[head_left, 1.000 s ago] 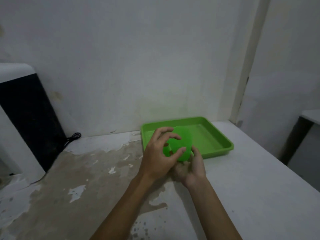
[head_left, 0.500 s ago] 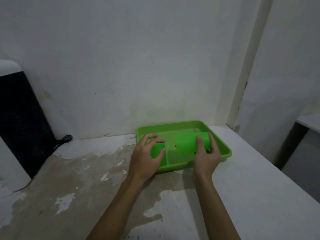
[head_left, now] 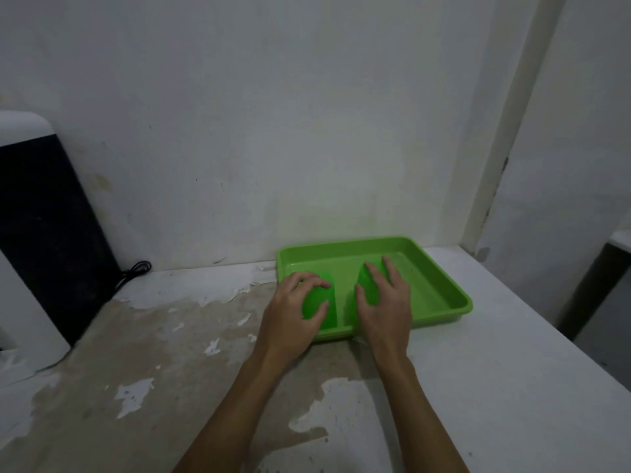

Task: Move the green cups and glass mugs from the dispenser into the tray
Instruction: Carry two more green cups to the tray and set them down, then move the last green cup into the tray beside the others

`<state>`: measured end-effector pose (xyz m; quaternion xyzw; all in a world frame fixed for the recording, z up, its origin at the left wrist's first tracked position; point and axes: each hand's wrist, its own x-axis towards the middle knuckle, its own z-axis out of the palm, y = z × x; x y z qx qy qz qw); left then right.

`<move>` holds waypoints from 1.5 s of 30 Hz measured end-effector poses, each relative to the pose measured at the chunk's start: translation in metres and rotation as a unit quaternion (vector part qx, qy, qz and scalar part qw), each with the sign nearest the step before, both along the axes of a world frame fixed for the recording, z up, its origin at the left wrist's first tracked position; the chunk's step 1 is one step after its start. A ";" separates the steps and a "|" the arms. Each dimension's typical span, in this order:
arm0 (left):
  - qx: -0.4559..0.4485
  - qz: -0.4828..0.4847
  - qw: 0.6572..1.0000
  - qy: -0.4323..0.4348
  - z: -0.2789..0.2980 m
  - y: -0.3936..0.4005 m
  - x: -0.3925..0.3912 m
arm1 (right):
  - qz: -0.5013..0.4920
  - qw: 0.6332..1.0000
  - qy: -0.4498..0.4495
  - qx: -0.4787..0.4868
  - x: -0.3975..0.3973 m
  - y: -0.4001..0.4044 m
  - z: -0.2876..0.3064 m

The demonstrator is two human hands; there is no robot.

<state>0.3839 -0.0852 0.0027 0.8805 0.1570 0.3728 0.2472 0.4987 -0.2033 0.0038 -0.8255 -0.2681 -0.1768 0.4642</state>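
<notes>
A green tray (head_left: 440, 288) lies on the counter against the back wall. Two green cups stand in its near-left part, seemingly upside down. My left hand (head_left: 293, 312) grips the left green cup (head_left: 319, 307) from above. My right hand (head_left: 386, 302) wraps the right green cup (head_left: 367, 283), hiding most of it. The two cups are a little apart. The dispenser (head_left: 37, 233), black-fronted with a white body, stands at the far left edge; no glass mugs show.
A black cable (head_left: 135, 273) curls on the counter beside the dispenser. The counter (head_left: 512, 370) has peeling paint at left and white surface at right, ending at a right edge. A wall corner (head_left: 505, 131) rises behind the tray.
The stacked cups were pulled apart in front of the tray. Each hand then carried one cup forward and down into the tray.
</notes>
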 end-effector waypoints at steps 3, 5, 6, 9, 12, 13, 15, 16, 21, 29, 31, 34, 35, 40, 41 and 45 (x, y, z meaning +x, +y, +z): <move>-0.004 -0.001 1.000 0.005 -0.001 0.000 0.000 | 0.014 1.000 0.001 -0.020 0.002 -0.001 -0.005; -0.005 -0.004 1.000 0.005 -0.002 0.001 0.000 | 0.015 1.000 -0.002 -0.019 0.003 -0.001 -0.006; -0.006 -0.005 1.000 0.006 -0.002 0.001 0.000 | 0.012 1.000 -0.003 -0.018 0.002 0.000 -0.007; -0.010 -0.009 1.000 0.008 -0.003 0.002 0.000 | 0.005 1.000 -0.005 -0.019 0.003 0.000 -0.007; -0.013 -0.013 1.000 0.015 -0.003 0.002 -0.001 | 0.010 0.999 -0.009 -0.037 0.002 -0.001 -0.007; -0.013 -0.017 1.000 0.015 -0.003 0.002 -0.002 | 0.013 0.999 -0.010 -0.042 0.002 -0.002 -0.007; -0.016 -0.027 0.999 0.020 -0.002 0.002 -0.005 | 0.021 0.998 -0.009 -0.051 0.000 -0.003 -0.006; -0.018 -0.031 0.999 0.022 -0.001 0.001 -0.006 | 0.022 0.998 -0.009 -0.055 -0.002 -0.004 -0.005; -0.020 -0.046 0.999 -0.011 0.008 0.004 -0.015 | 0.003 0.999 -0.026 -0.028 -0.013 -0.009 0.003; -0.045 -0.046 0.996 -0.056 0.024 0.024 -0.076 | 0.114 0.984 -0.031 0.131 -0.051 0.002 0.022; -0.055 -0.030 0.997 -0.053 0.025 0.034 -0.102 | 0.168 0.975 0.011 0.148 -0.069 0.018 0.023; -0.044 -0.007 0.998 -0.043 0.028 0.053 -0.141 | 0.237 0.953 0.088 0.169 -0.104 0.051 0.021; -0.047 0.003 0.998 -0.045 0.029 0.058 -0.154 | 0.260 0.943 0.110 0.177 -0.117 0.062 0.020; -0.074 0.074 0.992 -0.075 0.022 0.090 -0.235 | 0.369 0.896 0.192 0.152 -0.186 0.124 0.010; -0.081 0.095 0.989 -0.079 0.020 0.096 -0.253 | 0.387 0.889 0.201 0.143 -0.203 0.136 0.008; -0.100 0.164 0.976 -0.101 0.011 0.117 -0.313 | 0.434 0.862 0.232 0.121 -0.255 0.175 0.000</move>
